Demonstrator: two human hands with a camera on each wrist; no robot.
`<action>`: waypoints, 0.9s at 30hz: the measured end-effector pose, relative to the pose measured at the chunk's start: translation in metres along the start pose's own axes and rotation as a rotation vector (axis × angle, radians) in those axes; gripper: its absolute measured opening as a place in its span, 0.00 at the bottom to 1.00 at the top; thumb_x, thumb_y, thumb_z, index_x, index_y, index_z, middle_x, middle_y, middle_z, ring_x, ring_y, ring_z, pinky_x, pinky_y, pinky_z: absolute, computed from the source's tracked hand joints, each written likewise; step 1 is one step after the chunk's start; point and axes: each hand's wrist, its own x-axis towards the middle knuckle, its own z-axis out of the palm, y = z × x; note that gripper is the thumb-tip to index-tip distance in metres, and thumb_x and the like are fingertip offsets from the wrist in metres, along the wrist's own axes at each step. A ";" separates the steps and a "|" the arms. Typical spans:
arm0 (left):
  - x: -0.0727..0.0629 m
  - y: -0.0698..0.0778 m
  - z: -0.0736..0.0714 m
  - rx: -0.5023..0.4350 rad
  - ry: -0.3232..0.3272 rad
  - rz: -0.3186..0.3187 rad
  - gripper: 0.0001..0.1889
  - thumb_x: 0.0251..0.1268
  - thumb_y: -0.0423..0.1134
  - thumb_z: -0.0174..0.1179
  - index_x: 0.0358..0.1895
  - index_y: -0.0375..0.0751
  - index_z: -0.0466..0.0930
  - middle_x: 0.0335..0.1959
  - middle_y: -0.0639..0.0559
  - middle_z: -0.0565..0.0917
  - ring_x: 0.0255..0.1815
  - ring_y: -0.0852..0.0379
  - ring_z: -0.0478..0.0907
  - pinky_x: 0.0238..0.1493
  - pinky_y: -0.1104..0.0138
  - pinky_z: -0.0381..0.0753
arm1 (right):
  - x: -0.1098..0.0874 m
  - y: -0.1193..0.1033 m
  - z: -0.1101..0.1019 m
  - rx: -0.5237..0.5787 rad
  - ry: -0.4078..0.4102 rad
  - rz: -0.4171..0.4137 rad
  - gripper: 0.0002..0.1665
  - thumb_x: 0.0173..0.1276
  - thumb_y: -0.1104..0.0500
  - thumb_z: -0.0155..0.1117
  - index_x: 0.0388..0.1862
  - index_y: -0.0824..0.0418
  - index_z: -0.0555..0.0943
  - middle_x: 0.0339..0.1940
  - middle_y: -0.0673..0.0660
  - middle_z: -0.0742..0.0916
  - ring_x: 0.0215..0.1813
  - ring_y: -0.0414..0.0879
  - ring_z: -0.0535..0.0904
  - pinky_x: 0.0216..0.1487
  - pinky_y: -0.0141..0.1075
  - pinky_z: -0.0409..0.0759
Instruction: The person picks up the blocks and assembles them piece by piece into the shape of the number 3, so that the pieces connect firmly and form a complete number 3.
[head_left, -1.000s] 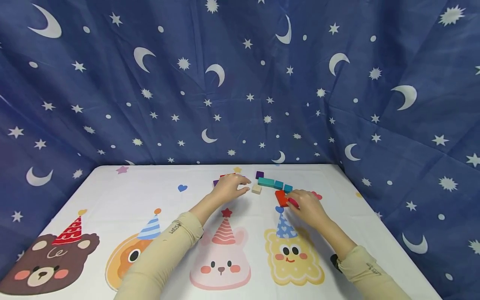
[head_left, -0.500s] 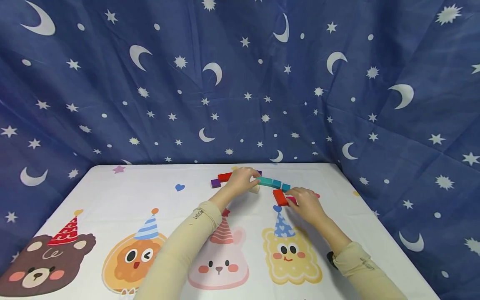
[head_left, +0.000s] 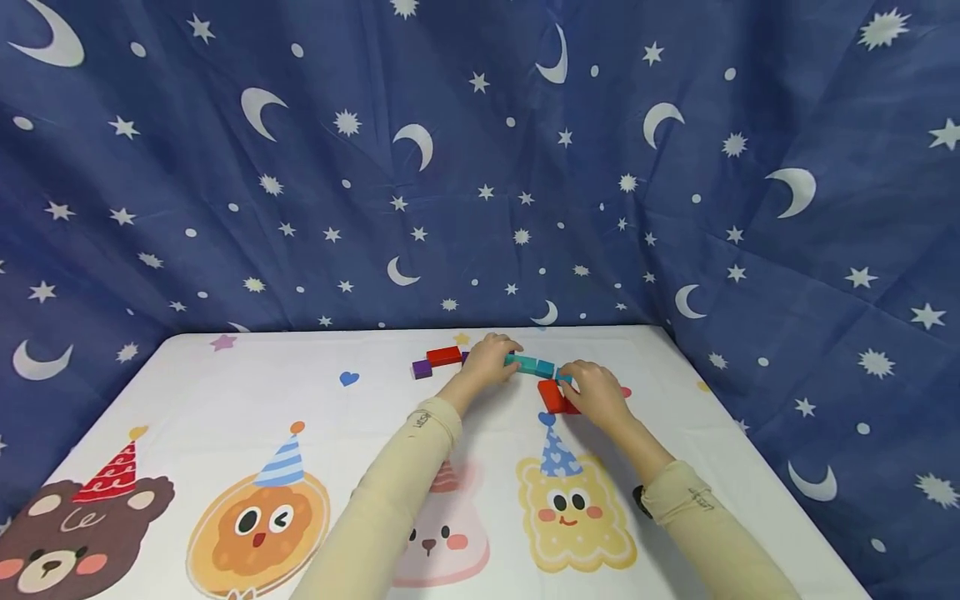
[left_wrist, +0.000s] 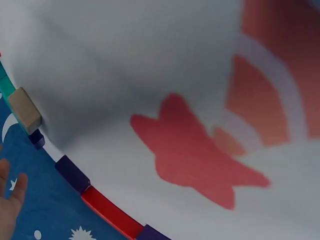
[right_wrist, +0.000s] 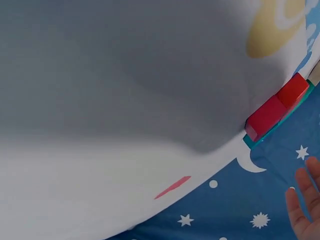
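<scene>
In the head view my left hand reaches over the middle of a curved row of blocks. Its thumb lies close to the left end of a teal block. My right hand is at the row's right end, fingertips near a small blue block. Both wrist views show spread fingers and fingers with nothing visible between them. A red block and a partly hidden crimson block lie in front of the right hand. Contact with the blocks is hard to tell. A beige block shows in the left wrist view.
A second blue block sits between the teal and end blocks. Left of my left hand are a red block and a purple block. The white tablecloth has printed cartoon animals. A blue starry curtain stands behind the table.
My left hand has moved right along the row, to the teal block's left end, and covers the beige block. The right hand has shifted from the crimson block to the end blue block.
</scene>
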 end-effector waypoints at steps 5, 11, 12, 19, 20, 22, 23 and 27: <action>0.000 -0.004 0.011 0.056 -0.074 -0.014 0.21 0.66 0.43 0.57 0.62 0.48 0.74 0.62 0.49 0.75 0.63 0.48 0.67 0.62 0.54 0.71 | 0.013 -0.001 0.013 -0.002 -0.048 0.079 0.11 0.60 0.61 0.66 0.40 0.64 0.84 0.39 0.60 0.87 0.41 0.54 0.83 0.47 0.49 0.81; -0.002 -0.008 0.016 0.090 -0.158 -0.054 0.23 0.69 0.44 0.52 0.67 0.52 0.67 0.69 0.50 0.67 0.72 0.43 0.56 0.69 0.46 0.59 | 0.030 0.004 0.031 -0.039 -0.091 0.114 0.14 0.61 0.60 0.65 0.44 0.65 0.82 0.42 0.62 0.87 0.42 0.56 0.83 0.45 0.49 0.82; -0.002 -0.008 0.015 0.097 -0.177 -0.063 0.24 0.70 0.45 0.51 0.68 0.53 0.66 0.70 0.50 0.66 0.74 0.43 0.54 0.70 0.45 0.57 | 0.033 0.005 0.034 -0.050 -0.100 0.115 0.14 0.61 0.59 0.64 0.44 0.65 0.82 0.42 0.62 0.87 0.42 0.56 0.83 0.45 0.49 0.82; 0.000 -0.001 0.009 0.100 -0.294 -0.049 0.25 0.74 0.43 0.44 0.72 0.53 0.58 0.74 0.53 0.60 0.77 0.44 0.43 0.72 0.40 0.46 | 0.049 0.012 0.038 -0.048 -0.166 0.174 0.17 0.63 0.57 0.63 0.48 0.66 0.80 0.45 0.65 0.85 0.42 0.57 0.82 0.45 0.50 0.81; 0.001 0.000 0.009 0.093 -0.301 -0.046 0.25 0.74 0.43 0.44 0.72 0.52 0.57 0.74 0.53 0.60 0.77 0.44 0.43 0.72 0.40 0.44 | 0.051 0.014 0.038 -0.044 -0.176 0.187 0.18 0.64 0.57 0.63 0.48 0.67 0.80 0.45 0.65 0.85 0.42 0.57 0.81 0.45 0.50 0.80; 0.004 0.003 0.008 0.087 -0.314 -0.056 0.25 0.74 0.42 0.44 0.73 0.52 0.57 0.74 0.53 0.60 0.78 0.45 0.42 0.72 0.40 0.42 | 0.053 0.017 0.038 -0.039 -0.205 0.210 0.18 0.64 0.57 0.62 0.49 0.67 0.80 0.45 0.65 0.85 0.43 0.56 0.81 0.46 0.50 0.80; 0.005 0.003 0.009 0.090 -0.317 -0.064 0.25 0.74 0.42 0.44 0.72 0.52 0.57 0.73 0.53 0.61 0.78 0.45 0.42 0.72 0.40 0.42 | 0.054 0.019 0.038 -0.041 -0.224 0.220 0.19 0.65 0.56 0.62 0.50 0.66 0.79 0.45 0.65 0.85 0.43 0.56 0.81 0.47 0.50 0.80; 0.009 0.006 0.016 0.108 -0.316 -0.108 0.23 0.73 0.42 0.46 0.70 0.52 0.63 0.71 0.54 0.66 0.77 0.46 0.46 0.72 0.40 0.45 | 0.055 0.028 0.040 -0.019 -0.297 0.234 0.20 0.66 0.56 0.61 0.51 0.67 0.79 0.46 0.65 0.84 0.46 0.56 0.81 0.51 0.49 0.79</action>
